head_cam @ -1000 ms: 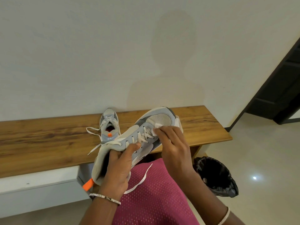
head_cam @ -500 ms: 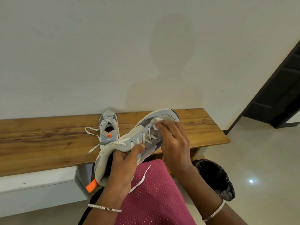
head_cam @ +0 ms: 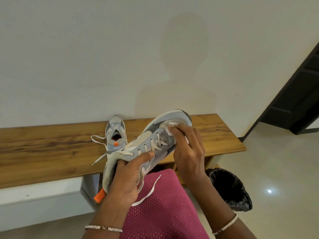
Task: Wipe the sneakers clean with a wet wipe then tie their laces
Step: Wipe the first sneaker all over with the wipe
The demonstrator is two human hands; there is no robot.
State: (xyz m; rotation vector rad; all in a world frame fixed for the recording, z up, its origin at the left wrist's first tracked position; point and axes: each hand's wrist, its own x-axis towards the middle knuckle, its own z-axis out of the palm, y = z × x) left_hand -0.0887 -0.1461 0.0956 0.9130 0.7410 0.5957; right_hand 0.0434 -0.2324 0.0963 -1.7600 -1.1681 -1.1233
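The wet wipe (head_cam: 170,129) slides up onto the toe under the right hand (head_cam: 187,149); the left hand (head_cam: 128,175) grips the light, soft sneaker (head_cam: 153,137) mid-frame by its collar, the firmest hold.

Single head-worn view, angled forward and down, close over wooden bench (head_cam: 43,149)

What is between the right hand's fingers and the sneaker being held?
In the head view, a white wipe lies between the right hand and the held sneaker, pressed on its toe area.
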